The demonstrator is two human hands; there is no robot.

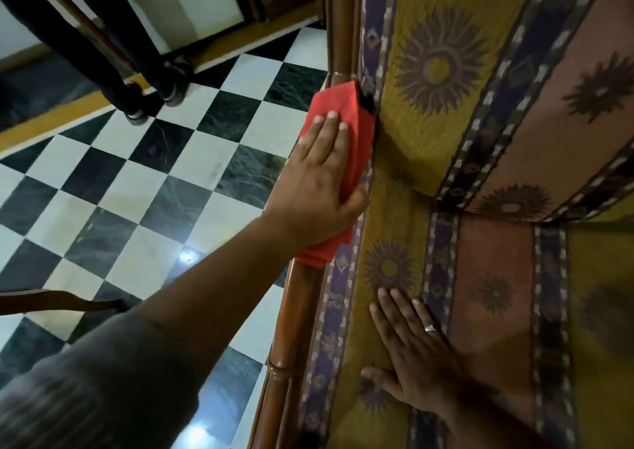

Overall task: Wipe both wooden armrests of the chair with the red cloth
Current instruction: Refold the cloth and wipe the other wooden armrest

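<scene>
The red cloth (pixel 346 119) is folded over the chair's left wooden armrest (pixel 302 311), close to the backrest. My left hand (pixel 319 181) presses flat on the cloth, fingers pointing toward the chair's back and thumb hooked over the armrest's inner side. My right hand (pixel 411 356), with a ring on one finger, lies flat with fingers spread on the patterned seat cushion (pixel 487 277) and holds nothing. The chair's other armrest is out of view.
A black-and-white checkered floor (pixel 137 191) lies left of the chair. A person's legs and shoes (pixel 147 91) stand at the upper left. A dark curved wooden piece (pixel 51 302) juts in from the left edge. The patterned backrest (pixel 446 71) rises on the right.
</scene>
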